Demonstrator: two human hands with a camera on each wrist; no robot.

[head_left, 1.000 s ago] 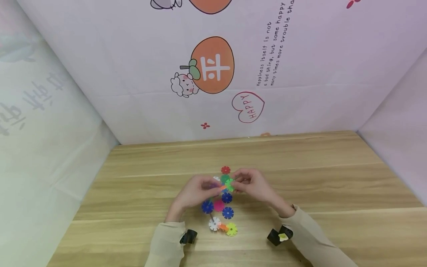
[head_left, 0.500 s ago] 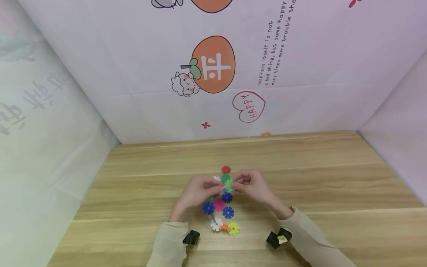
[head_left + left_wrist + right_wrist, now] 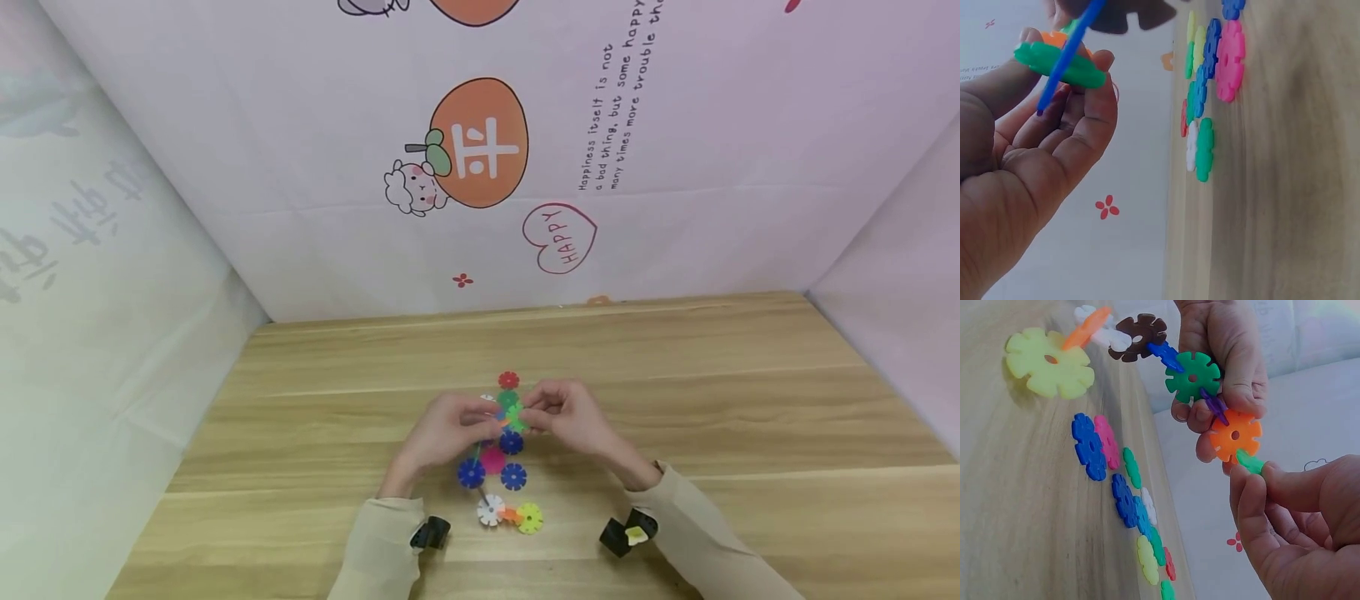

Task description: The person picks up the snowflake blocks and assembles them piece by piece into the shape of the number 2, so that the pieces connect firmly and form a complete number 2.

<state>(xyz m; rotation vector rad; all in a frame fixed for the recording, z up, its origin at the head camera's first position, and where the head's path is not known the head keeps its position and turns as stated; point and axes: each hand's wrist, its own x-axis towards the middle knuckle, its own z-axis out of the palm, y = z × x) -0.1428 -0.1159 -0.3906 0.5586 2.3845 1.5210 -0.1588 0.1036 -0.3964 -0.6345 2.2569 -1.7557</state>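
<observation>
A chain of notched plastic snowflake discs hangs between my hands and the wooden table. My left hand (image 3: 450,429) pinches it near its upper end, at an orange disc (image 3: 1249,430) and a purple disc (image 3: 1213,405). With thumb and fingers, my right hand (image 3: 570,412) pinches a light green disc (image 3: 1250,464) whose edge meets the orange one. Below the left hand come a green disc (image 3: 1180,382), a blue disc (image 3: 1165,356), a brown disc (image 3: 1154,331), a white disc (image 3: 491,510), another orange disc (image 3: 1088,328) and a yellow disc (image 3: 536,523).
Loose discs lie under and beyond the hands, among them a pink disc (image 3: 492,461), a blue disc (image 3: 513,477) and a red disc (image 3: 508,380). A printed white cloth (image 3: 675,242) rises behind the table (image 3: 712,400), with similar sheets at both sides.
The chain's hanging end, with the white and yellow discs, has swung slightly right and toward me. Both hands keep their pinch; the left has shifted slightly right.
</observation>
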